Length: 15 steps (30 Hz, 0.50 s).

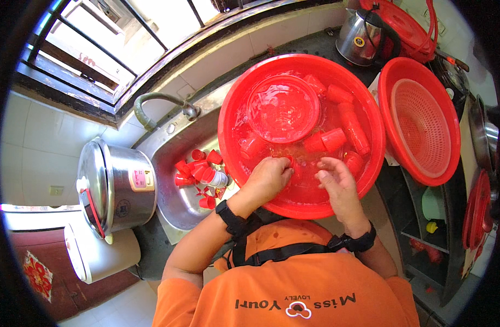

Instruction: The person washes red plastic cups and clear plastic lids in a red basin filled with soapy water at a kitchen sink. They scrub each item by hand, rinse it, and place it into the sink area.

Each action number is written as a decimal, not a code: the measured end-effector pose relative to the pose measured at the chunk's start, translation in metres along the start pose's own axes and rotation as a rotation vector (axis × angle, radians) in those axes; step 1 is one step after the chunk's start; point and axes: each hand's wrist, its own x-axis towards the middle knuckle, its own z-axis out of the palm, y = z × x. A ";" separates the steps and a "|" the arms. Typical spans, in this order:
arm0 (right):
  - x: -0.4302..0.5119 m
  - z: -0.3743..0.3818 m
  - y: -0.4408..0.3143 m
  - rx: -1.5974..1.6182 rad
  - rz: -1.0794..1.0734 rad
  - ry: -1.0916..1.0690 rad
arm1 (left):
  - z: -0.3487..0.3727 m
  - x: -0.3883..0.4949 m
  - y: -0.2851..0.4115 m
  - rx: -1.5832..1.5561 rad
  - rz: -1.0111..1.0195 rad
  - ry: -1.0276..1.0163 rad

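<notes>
A large red plastic basin (pixel 233 102) of water is in front of me. My left hand (pixel 270 178) is over its near side, fingers closed on a small red plastic cup (pixel 291 163) that is partly hidden by the hand and hard to separate from the red water. To its right my right hand (pixel 338 186) hovers above the water, fingers apart and nothing visible in them. Stacked red cups (pixel 352 126) lie in the water along the right, and a shorter stack (pixel 325 140) sits nearer the middle. A round red bowl-like vessel (pixel 282 108) is at the basin's far left.
Left of the basin, a steel sink (pixel 172 204) holds several red cups (pixel 199 169) under a curved faucet (pixel 146 110). A large metal pot (pixel 131 180) stands beyond it. An electric kettle (pixel 358 39) and a red basin with a pink colander (pixel 419 118) are at the right.
</notes>
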 end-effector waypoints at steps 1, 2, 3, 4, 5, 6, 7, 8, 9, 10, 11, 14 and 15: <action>0.001 0.003 0.003 0.012 0.048 -0.026 | 0.001 0.000 0.002 -0.082 -0.023 0.009; 0.004 0.006 0.005 -0.048 0.062 -0.020 | 0.003 0.000 0.004 -0.262 -0.082 -0.052; 0.005 0.006 0.005 0.047 0.078 -0.032 | 0.005 -0.003 0.006 -0.452 -0.126 -0.101; 0.008 0.005 0.003 0.142 0.134 -0.023 | 0.008 -0.004 0.008 -0.651 -0.164 -0.153; 0.011 0.004 0.001 0.251 0.165 -0.047 | 0.010 -0.006 0.010 -0.586 -0.046 -0.118; 0.013 0.003 -0.002 0.423 0.244 -0.152 | 0.012 -0.008 0.011 -0.530 0.076 -0.085; 0.016 -0.001 -0.006 0.479 0.371 -0.206 | 0.014 -0.009 0.013 -0.482 0.229 -0.068; 0.018 -0.006 -0.010 0.555 0.453 -0.329 | 0.016 -0.009 0.015 -0.135 0.477 0.184; 0.019 -0.006 -0.012 0.576 0.559 -0.389 | 0.016 -0.009 0.016 -0.117 0.378 0.086; 0.019 -0.005 -0.012 0.461 0.506 -0.321 | 0.017 -0.010 0.018 -0.078 0.278 -0.031; 0.017 0.000 -0.009 0.293 0.475 -0.185 | 0.018 -0.009 0.019 -0.032 0.157 -0.124; 0.016 0.015 0.000 -0.271 -0.087 -0.014 | 0.024 -0.010 0.027 -0.926 -0.194 -0.114; 0.016 0.018 0.002 -0.463 -0.328 -0.002 | 0.024 -0.009 0.028 -1.116 -0.256 -0.109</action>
